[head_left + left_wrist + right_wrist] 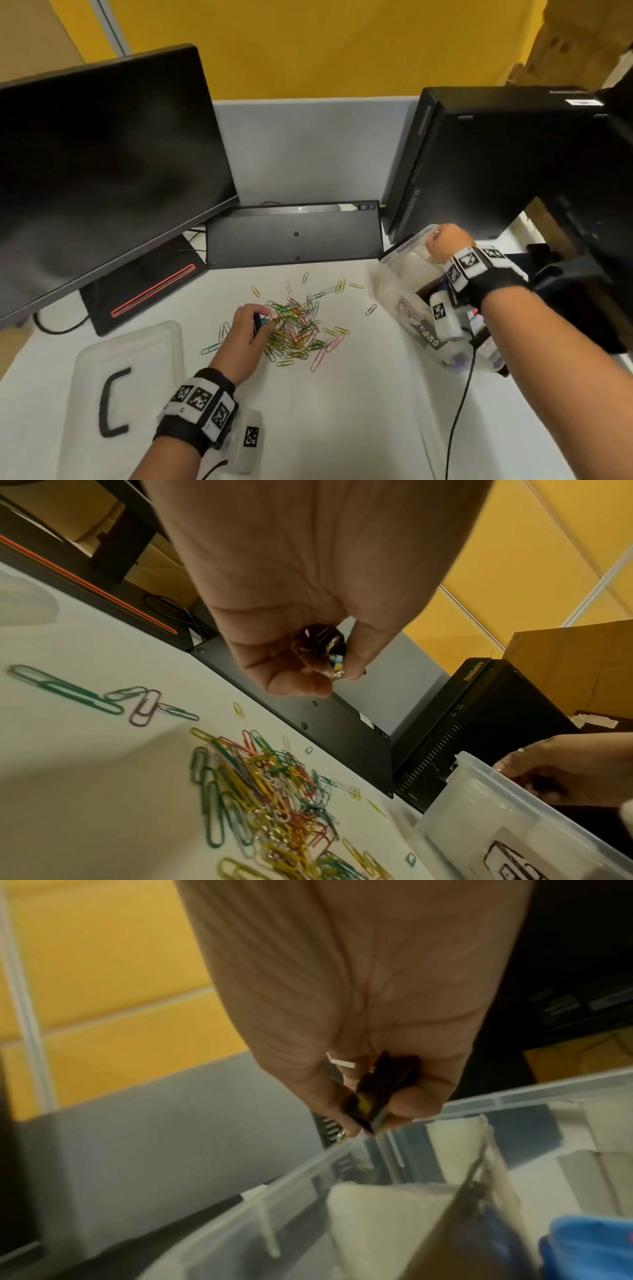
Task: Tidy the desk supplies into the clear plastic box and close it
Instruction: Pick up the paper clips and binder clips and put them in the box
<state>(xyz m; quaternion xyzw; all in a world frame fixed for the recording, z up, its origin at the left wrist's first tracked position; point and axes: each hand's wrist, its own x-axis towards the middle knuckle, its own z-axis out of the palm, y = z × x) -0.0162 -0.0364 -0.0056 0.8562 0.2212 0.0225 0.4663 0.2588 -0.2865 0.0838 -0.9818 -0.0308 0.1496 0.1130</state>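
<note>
A heap of coloured paper clips (294, 329) (274, 791) lies in the middle of the white desk. My left hand (262, 320) (329, 669) hovers at the heap's left edge, fingers curled round a few small binder clips (322, 647), dark ones and a blue one. The clear plastic box (394, 294) (514, 804) (308, 1164) stands open at the right, with white packets and a blue item inside. My right hand (436, 240) (377, 1118) is over the box's far corner, gripping a dark clip with a yellow part (373, 1096).
The box's lid (137, 342) with a black handle lies at the front left. A monitor (102, 171) stands at the left, an upturned keyboard (294, 236) leans at the back, a black computer tower (496, 154) rises behind the box. A black cable (459, 411) runs down the right.
</note>
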